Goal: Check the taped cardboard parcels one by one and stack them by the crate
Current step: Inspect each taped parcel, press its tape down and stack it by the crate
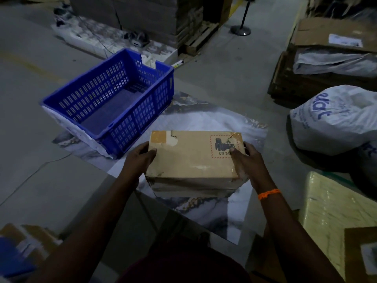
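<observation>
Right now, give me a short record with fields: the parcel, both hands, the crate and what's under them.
Parcel: brown cardboard parcel, taped, red-bordered battery hazard label on top
Left: left hand grips its left end, thumb on top
Right: right hand grips its right end, orange wristband on the wrist
Crate: blue slotted plastic crate, left of the parcel and farther away
Surface: marble-patterned sheet under both
Contact: cannot tell whether the parcel rests or is lifted
</observation>
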